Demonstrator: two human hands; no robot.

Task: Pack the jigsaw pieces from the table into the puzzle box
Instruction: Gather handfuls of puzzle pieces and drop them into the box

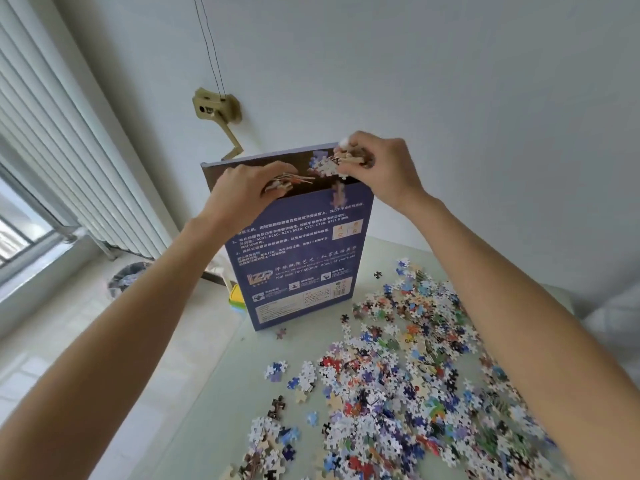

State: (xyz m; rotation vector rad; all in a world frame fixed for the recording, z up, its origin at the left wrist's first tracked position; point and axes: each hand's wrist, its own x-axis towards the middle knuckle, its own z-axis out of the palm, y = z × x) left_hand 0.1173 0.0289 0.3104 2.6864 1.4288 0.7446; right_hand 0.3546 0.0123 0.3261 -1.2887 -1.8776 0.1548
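The purple puzzle box (pixel 304 258) stands upright on the pale table (pixel 221 393), its top open. Both hands are raised over the opening. My left hand (pixel 242 192) grips a bunch of jigsaw pieces (pixel 291 180) at the box's left top edge. A second clump of pieces (pixel 341 162) is held by my right hand (pixel 381 168) above the right side of the opening. One piece (pixel 337 195) is blurred in mid-air in front of the box face. A large heap of loose pieces (pixel 408 386) covers the table to the right and front.
A wall runs behind the box, with a tan fixture (pixel 216 109) on it. A radiator (pixel 69 161) and window are at the left. A waste bin (pixel 126 280) stands on the floor. Coloured items (pixel 237 299) sit behind the box's left side.
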